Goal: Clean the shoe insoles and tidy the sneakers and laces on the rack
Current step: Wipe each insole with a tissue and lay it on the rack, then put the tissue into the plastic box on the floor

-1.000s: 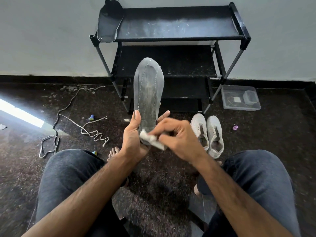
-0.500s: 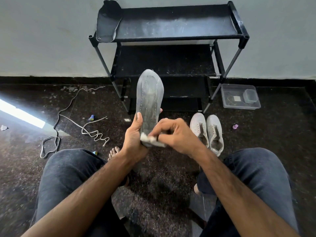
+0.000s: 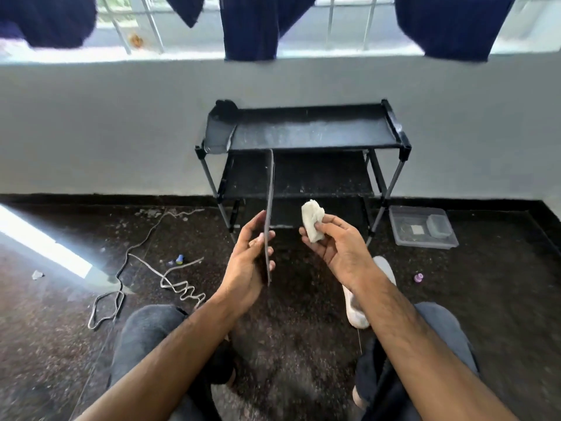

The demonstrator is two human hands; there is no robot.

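Holding a grey insole (image 3: pixel 269 208) edge-on to the head camera, the left hand (image 3: pixel 247 262) is gripping its lower end, thumb on one face and fingers on the other, so the insole is standing upright in front of the black rack (image 3: pixel 303 141). The right hand (image 3: pixel 337 241) is pinching a crumpled white cloth (image 3: pixel 312 220) between thumb and fingertips, its grip closed on the wad, held apart from the insole and just to its right. A second, dark insole (image 3: pixel 220 132) is lying at the left end of the rack's top shelf. One white sneaker (image 3: pixel 358 302) is showing on the floor behind the right forearm. Loose laces (image 3: pixel 179 284) are trailing across the dark floor (image 3: pixel 303 344) to the left, and a clear plastic container (image 3: pixel 423 227) is sitting right of the rack.
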